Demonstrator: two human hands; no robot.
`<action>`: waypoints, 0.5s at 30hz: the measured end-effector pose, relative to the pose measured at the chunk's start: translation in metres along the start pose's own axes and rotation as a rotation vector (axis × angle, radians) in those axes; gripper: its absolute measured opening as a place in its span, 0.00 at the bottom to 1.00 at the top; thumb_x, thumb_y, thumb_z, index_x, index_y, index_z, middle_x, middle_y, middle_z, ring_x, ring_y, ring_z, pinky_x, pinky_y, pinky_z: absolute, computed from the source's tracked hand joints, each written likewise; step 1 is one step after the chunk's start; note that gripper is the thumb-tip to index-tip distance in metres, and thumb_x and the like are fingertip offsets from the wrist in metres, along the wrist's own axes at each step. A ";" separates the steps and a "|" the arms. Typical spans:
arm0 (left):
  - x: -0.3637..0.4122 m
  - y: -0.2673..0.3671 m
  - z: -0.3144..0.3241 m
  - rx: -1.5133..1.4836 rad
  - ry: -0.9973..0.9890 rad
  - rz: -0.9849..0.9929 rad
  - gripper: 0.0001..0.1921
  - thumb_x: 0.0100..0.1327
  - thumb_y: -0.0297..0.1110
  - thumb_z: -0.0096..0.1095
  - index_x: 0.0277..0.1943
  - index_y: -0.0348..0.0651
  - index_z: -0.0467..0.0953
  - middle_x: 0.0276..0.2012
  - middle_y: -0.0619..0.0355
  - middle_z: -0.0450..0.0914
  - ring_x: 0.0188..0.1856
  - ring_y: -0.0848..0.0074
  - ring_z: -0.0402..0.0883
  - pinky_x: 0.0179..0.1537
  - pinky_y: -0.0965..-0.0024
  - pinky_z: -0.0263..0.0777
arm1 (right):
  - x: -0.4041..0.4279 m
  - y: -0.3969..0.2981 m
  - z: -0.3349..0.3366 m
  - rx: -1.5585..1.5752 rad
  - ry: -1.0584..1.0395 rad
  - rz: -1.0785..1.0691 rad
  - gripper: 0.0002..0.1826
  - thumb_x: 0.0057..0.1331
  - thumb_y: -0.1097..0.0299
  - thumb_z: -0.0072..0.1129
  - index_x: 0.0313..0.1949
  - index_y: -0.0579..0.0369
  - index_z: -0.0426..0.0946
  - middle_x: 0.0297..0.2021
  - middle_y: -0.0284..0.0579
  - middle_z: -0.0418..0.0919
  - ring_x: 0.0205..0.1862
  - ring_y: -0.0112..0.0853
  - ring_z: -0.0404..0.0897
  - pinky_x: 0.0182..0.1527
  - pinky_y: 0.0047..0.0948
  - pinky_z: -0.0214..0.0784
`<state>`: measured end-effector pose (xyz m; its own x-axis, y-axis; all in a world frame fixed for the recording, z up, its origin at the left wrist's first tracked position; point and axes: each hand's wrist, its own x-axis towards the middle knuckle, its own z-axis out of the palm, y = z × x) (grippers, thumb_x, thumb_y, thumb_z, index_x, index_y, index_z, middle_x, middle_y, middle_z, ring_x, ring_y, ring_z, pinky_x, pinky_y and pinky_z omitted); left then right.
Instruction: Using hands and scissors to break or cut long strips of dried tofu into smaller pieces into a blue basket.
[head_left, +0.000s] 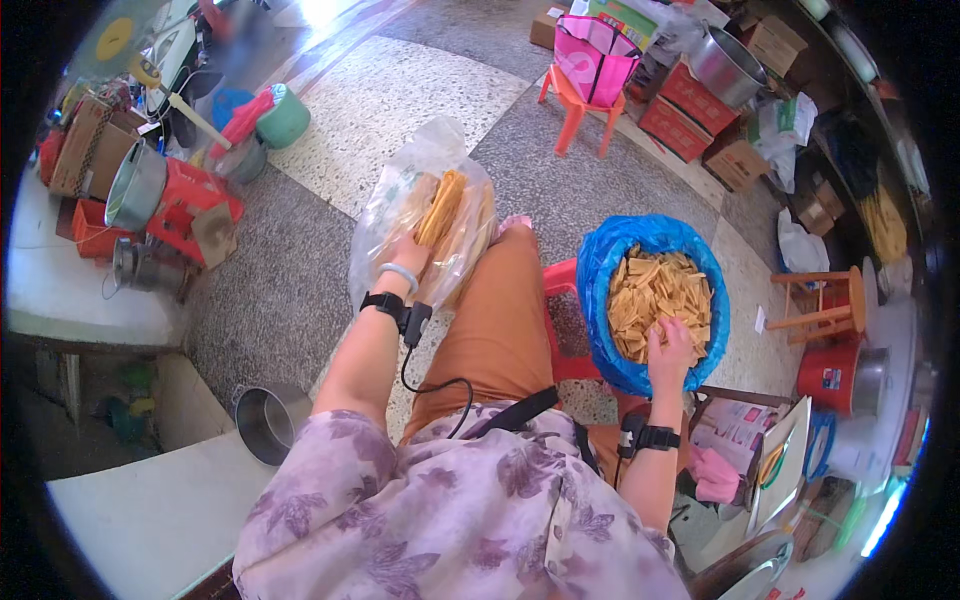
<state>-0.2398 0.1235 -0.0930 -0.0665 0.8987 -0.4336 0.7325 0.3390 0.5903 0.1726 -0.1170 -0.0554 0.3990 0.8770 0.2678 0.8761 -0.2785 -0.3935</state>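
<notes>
My left hand (409, 253) reaches into a clear plastic bag (371, 217) in front of my left knee. Its fingers are closed around the near end of a long, yellow-tan stick (444, 204), which looks like dried bean curd. More pale sticks (474, 225) show through the plastic beside it. On my right, a round container lined with a blue plastic bag (592, 300) is filled with short broken pieces (656, 289) of the same tan colour. Over the near side of these pieces is my right hand (673, 346), fingers somewhat spread, with nothing visibly held.
Under the blue-lined container is a red plastic stool (559, 281). A pink bag (596, 64) rests on an orange stool (570, 124) ahead. Red cartons (679, 124) are stacked at far right; a wooden stool (825, 304) lies nearer. A metal pot (271, 424) stands at my left.
</notes>
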 end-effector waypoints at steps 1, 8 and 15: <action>0.004 -0.011 0.005 -0.039 0.090 0.035 0.25 0.54 0.32 0.59 0.56 0.38 0.69 0.48 0.40 0.77 0.51 0.53 0.75 0.53 0.60 0.68 | 0.001 -0.005 0.000 0.012 0.008 -0.022 0.16 0.59 0.64 0.58 0.44 0.58 0.77 0.49 0.54 0.73 0.54 0.47 0.70 0.56 0.42 0.61; -0.029 -0.005 -0.005 -0.116 0.358 0.492 0.15 0.56 0.32 0.59 0.43 0.34 0.68 0.37 0.40 0.76 0.41 0.47 0.75 0.42 0.54 0.69 | 0.011 -0.049 -0.012 0.070 0.048 -0.072 0.13 0.59 0.67 0.58 0.42 0.60 0.77 0.45 0.54 0.76 0.50 0.47 0.73 0.53 0.41 0.64; -0.117 0.079 -0.026 -0.045 0.428 0.871 0.11 0.52 0.27 0.59 0.37 0.37 0.67 0.31 0.43 0.73 0.35 0.47 0.73 0.34 0.53 0.66 | 0.032 -0.151 -0.054 0.683 -0.272 -0.061 0.19 0.59 0.67 0.60 0.50 0.57 0.74 0.44 0.49 0.78 0.48 0.37 0.76 0.52 0.30 0.66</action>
<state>-0.1915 0.0525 0.0221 0.2389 0.8621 0.4468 0.6159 -0.4903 0.6167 0.0679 -0.0681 0.0595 0.1962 0.9739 0.1142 0.4952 0.0021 -0.8688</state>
